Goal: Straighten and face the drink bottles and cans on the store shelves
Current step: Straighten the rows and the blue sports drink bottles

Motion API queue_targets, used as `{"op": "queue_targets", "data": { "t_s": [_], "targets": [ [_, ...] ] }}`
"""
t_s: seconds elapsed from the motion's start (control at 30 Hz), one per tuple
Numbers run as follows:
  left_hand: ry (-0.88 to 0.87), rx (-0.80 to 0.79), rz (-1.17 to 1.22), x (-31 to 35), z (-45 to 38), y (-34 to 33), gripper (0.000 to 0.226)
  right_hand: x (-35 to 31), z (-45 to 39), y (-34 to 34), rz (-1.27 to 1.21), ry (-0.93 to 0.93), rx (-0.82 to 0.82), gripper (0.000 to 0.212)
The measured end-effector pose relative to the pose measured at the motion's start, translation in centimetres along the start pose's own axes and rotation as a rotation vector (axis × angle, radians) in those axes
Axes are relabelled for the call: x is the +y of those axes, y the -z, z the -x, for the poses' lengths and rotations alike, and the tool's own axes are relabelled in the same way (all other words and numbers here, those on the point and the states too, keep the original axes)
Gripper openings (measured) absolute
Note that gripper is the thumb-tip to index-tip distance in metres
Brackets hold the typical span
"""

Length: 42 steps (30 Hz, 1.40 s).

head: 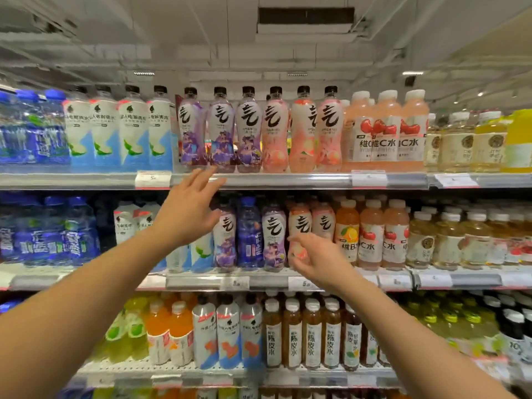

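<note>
Three shelves of drinks fill the view. The top shelf (288,180) carries, from its left end, blue bottles (34,131), white-and-blue bottles (115,131), three purple bottles (220,131), three pink bottles (302,133), pale orange bottles (385,131) and yellow bottles (472,142) at its right end. All stand upright at the front edge; the middle pink one has its label turned a little to the right.

The middle shelf (259,280) holds a mixed row: blue bottles at its left end, then white cartons, purple bottles either side of a lone blue bottle (250,234), peach bottles (302,226), orange bottles (371,234) and pale ones toward the right end.

The lower shelf (201,372) has green and orange bottles at left, white-and-blue ones mid-row and brown tea bottles (311,335) to their right.

The left hand (188,210) is raised with fingers spread wide and straight, holding nothing, its fingertips reaching the top shelf's front edge below the purple bottles. The right hand (319,256) sits in front of the middle shelf's peach bottles, fingers loosely bent; motion blur hides whether they touch a bottle.
</note>
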<state>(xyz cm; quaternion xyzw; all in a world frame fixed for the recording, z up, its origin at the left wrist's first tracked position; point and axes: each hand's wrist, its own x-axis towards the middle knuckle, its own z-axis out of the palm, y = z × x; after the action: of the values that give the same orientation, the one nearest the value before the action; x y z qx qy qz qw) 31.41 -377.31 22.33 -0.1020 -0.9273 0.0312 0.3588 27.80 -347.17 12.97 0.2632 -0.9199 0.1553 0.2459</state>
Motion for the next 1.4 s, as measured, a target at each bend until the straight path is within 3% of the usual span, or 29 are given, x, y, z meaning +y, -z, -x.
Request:
{"op": "queue_targets", "data": {
  "t_s": [0.17, 0.27, 0.4, 0.63, 0.73, 0.97, 1.1, 1.4],
  "targets": [
    [-0.012, 0.014, -0.007, -5.8, -1.6, -2.2, 0.08, -3.9, -2.1, -4.7, 0.003, -0.08, 0.014, 0.06],
    [-0.02, -0.041, 0.004, -7.9, -1.8, -4.2, 0.079, -5.4, -5.7, -5.3, 0.01, -0.135, 0.043, 0.066],
    [-0.067, 0.02, -0.02, -9.3, -1.9, -5.7, 0.078, -6.8, -11.4, -5.1, 0.114, -0.181, 0.017, 0.074],
    [-0.059, 0.041, 0.003, -9.0, -1.4, -7.6, 0.09, -8.6, -16.9, -5.5, 0.223, -0.254, -0.052, 0.062],
    [-0.056, 0.029, -0.009, -8.8, -1.4, -7.8, 0.094, -8.8, -17.1, -6.1, 0.194, -0.292, -0.029, 0.048],
    [-0.021, -0.005, -0.011, -8.0, -1.7, -7.0, 0.093, -8.8, -15.7, -6.6, 0.084, -0.261, 0.2, 0.042],
    [0.005, -0.031, -0.002, -7.7, -2.0, -6.1, 0.091, -8.7, -15.2, -6.1, 0.013, -0.273, 0.206, 0.058],
    [0.048, -0.068, 0.002, -7.2, -2.1, -5.4, 0.094, -7.6, -11.7, -5.2, -0.209, -0.316, 0.19, 0.046]
  ]
}}
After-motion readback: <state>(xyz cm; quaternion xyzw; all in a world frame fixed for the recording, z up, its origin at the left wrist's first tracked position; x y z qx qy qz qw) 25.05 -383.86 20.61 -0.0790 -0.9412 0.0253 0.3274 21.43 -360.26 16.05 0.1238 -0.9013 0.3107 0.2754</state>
